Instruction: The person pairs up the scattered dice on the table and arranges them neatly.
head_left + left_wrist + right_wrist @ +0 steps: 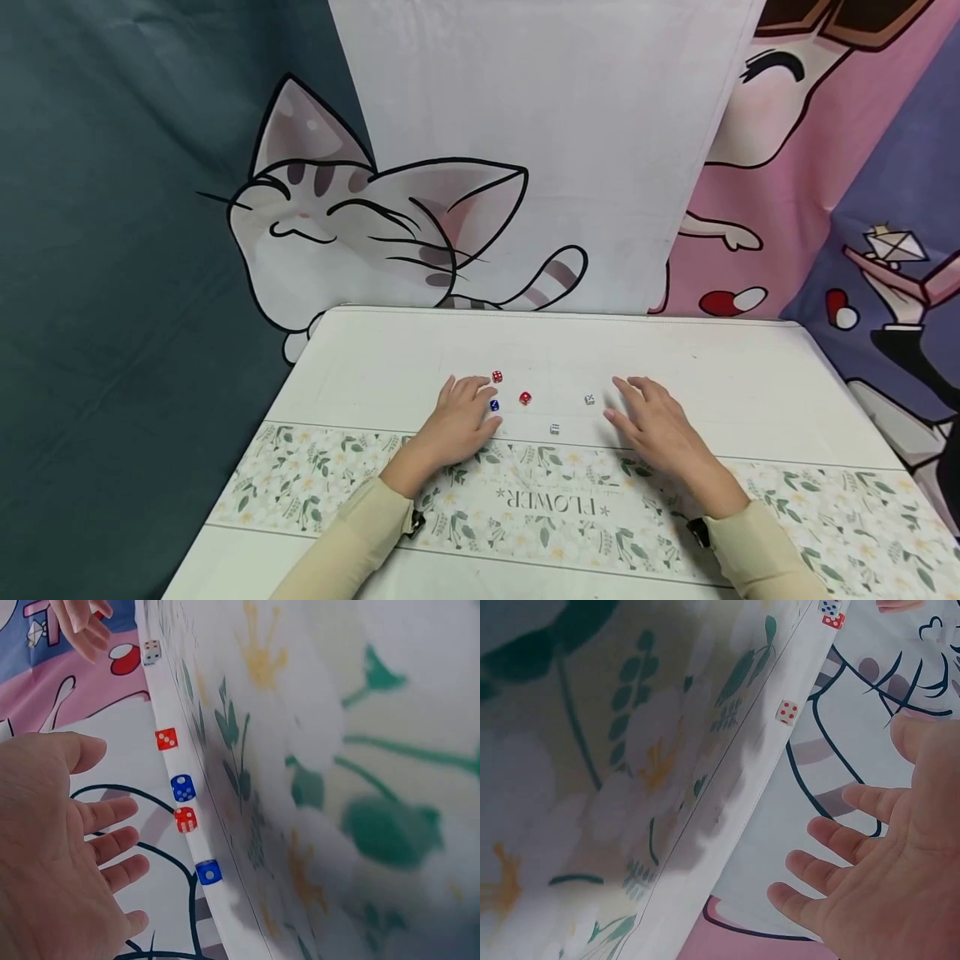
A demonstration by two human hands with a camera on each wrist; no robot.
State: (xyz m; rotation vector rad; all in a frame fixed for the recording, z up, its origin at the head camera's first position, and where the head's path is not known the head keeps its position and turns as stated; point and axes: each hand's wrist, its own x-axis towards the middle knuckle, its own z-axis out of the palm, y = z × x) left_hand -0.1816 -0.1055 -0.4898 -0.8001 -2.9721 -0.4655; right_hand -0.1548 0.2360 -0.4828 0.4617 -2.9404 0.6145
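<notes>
My left hand (459, 421) hovers palm down by a blue die (494, 406), fingers spread and a little bent, holding nothing. Beyond its fingertips sits a red die (497, 377), with another red die (526, 398) to the right. The left wrist view shows a second blue die (208, 872) near the little finger; in the head view it is hidden. My right hand (660, 425) is held with loosely spread fingers, right of a white die (589, 400), and holds nothing. Nearer me, between the hands, lies another white die (555, 428).
The dice lie on a white table (750, 383) covered with a flower-printed band (555, 533) across its front half. Behind its far edge hangs a cloth backdrop (540, 100) with cartoon cats. Dark bands sit at both wrists.
</notes>
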